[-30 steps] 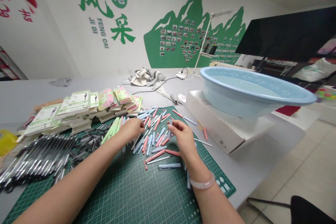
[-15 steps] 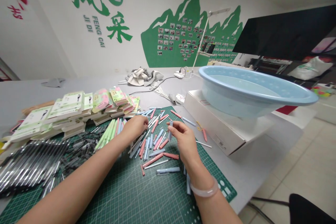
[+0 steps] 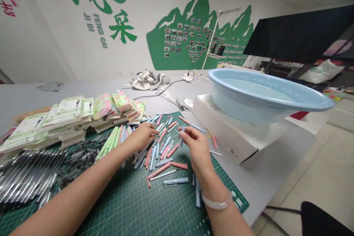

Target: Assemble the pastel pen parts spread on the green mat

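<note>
Blue and pink pen parts (image 3: 163,151) lie scattered on a green cutting mat (image 3: 138,206). My right hand (image 3: 195,147) pinches a small grey-blue pen part (image 3: 181,138) upright above the pile. My left hand (image 3: 142,136) rests palm down on the left edge of the pile, its fingers curled over some of the pieces; what it grips is hidden. A pale bangle (image 3: 217,202) sits on my right wrist.
Stacks of green and pink packets (image 3: 74,112) stand at the mat's far left. Black pens and clips (image 3: 35,173) cover the left. A light blue basin (image 3: 265,96) rests on a white box (image 3: 229,132) at the right. Cloth (image 3: 149,79) and cables lie behind.
My left hand has slid slightly right into the pile. My right hand stays in place with the small part. The camera has turned a little right.
</note>
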`<control>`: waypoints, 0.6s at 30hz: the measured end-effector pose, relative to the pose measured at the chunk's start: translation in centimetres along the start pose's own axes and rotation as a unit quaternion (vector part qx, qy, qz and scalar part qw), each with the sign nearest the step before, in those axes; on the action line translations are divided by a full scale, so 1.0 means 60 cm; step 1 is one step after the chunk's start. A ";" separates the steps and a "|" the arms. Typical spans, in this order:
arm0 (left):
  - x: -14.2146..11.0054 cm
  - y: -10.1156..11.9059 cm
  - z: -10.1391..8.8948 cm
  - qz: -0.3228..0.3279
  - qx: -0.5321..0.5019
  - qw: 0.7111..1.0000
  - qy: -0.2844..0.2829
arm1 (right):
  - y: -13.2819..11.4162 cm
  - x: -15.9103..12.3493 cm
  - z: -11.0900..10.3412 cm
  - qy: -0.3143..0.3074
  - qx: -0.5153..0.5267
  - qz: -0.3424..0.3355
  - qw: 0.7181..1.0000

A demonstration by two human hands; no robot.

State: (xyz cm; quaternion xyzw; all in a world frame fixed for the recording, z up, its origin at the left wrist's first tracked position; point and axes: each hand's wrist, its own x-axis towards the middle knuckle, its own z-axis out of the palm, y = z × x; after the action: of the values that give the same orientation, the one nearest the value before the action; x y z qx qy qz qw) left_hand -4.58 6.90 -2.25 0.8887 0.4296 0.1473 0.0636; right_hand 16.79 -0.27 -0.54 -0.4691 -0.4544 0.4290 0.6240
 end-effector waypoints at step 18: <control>0.004 0.051 0.004 0.046 -0.032 0.998 0.000 | -0.006 0.008 -0.014 0.037 0.036 -0.004 0.999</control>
State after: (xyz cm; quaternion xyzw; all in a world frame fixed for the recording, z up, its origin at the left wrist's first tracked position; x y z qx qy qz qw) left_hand -2.09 5.18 -1.69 0.9049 0.3834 0.1636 0.0856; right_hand 17.74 -0.05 -0.22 -0.4599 -0.4169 0.4253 0.6586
